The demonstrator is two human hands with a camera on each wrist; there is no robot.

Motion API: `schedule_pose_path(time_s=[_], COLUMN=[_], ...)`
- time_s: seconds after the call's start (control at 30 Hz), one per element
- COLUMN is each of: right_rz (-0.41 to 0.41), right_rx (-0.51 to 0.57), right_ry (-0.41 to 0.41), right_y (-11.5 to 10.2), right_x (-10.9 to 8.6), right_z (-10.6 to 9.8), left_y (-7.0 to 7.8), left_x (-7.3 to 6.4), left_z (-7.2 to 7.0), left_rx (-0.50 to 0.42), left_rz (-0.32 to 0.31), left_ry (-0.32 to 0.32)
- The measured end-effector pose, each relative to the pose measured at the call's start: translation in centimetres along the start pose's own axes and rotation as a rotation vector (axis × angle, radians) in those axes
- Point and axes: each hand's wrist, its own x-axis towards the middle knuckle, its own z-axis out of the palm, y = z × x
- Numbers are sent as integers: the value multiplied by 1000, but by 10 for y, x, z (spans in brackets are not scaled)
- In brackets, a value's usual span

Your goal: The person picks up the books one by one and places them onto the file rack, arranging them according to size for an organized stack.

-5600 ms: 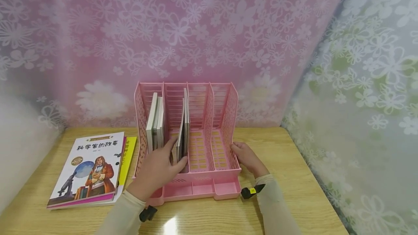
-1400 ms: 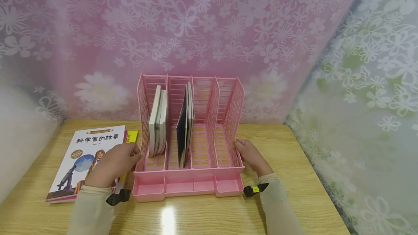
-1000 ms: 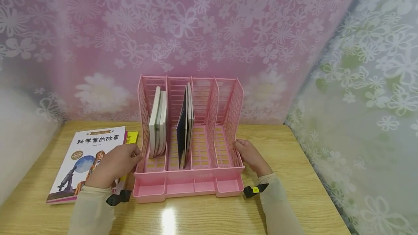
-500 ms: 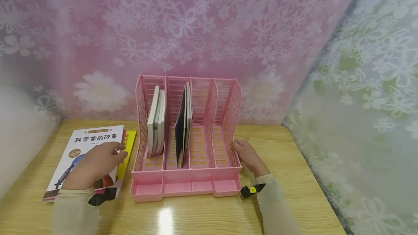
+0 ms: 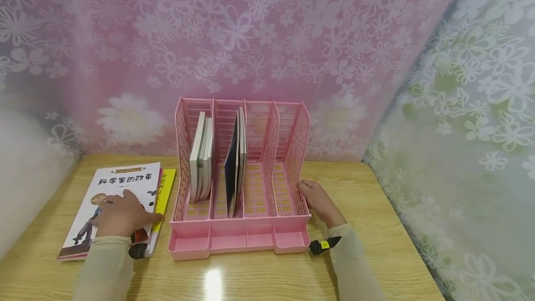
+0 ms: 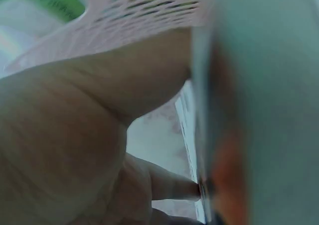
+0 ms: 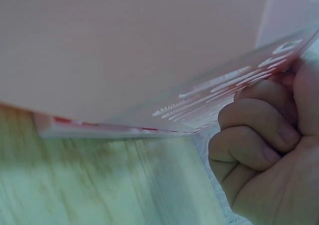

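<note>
Left edge of the wooden table (image 5: 267, 282): book stack lying flat, its far end close to the back edge. Top book (image 5: 143, 193), white cover, dark Chinese title, figure in red partly hidden, telescope at lower left. Slim magenta border (image 5: 160, 180) beneath it; yellow book (image 5: 166, 192) under that, jutting out to the right, just beside the rack's left wall.

Left hand (image 5: 123, 215) rests over the top book's cover, back of hand up. Fingers spread apart, thumb stretched right over the yellow strip. Left wrist view: thumb and fingers well separated, tips at the stack; cover blurred there. Cannot tell whether any tip is under a cover. Cream sleeve (image 5: 104, 268), black device (image 5: 138, 250) at the wrist.

Middle of the table, toward the back edge: pink rack (image 5: 259, 225), four upright compartments, shallow trays along its front. First compartment: white-edged books (image 5: 201, 166) standing, against the first divider. Second: thin books (image 5: 239, 166), a dark cover on their left face, tilted toward the second divider. Wood shows through the floor slats of the third and fourth.

Rack's right wall, front edge: right hand (image 5: 319, 203) grips it. Right wrist view: fingers (image 7: 254, 135) curled together, clamped at the slotted wall. Second black device (image 5: 325, 245), yellow label, on that wrist.

Behind, flowered pink cloth (image 5: 267, 27); beyond the table's right edge, paler flowered cloth (image 5: 472, 120).
</note>
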Motion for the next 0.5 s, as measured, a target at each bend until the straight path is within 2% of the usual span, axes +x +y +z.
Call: schedule_pose_path(time_s=[0.13,0.27,0.4,0.5], right_rz=[1,-4,-8,-12], right_rx=[-6,-4,-7,-6], right_ry=[7,4,-7,-8], right_y=[1,0,-1,-1], right_x=[0,0,0,2], right_z=[0,1,2,2], left_y=[-1,-3,-5,-5], left_x=[-4,-8,-14,-18], left_z=[1,-6,-12,-20], left_rx=[33,67,75,72], left_rz=[52,118,157,205], left_ry=[-21,-57,-85,-62])
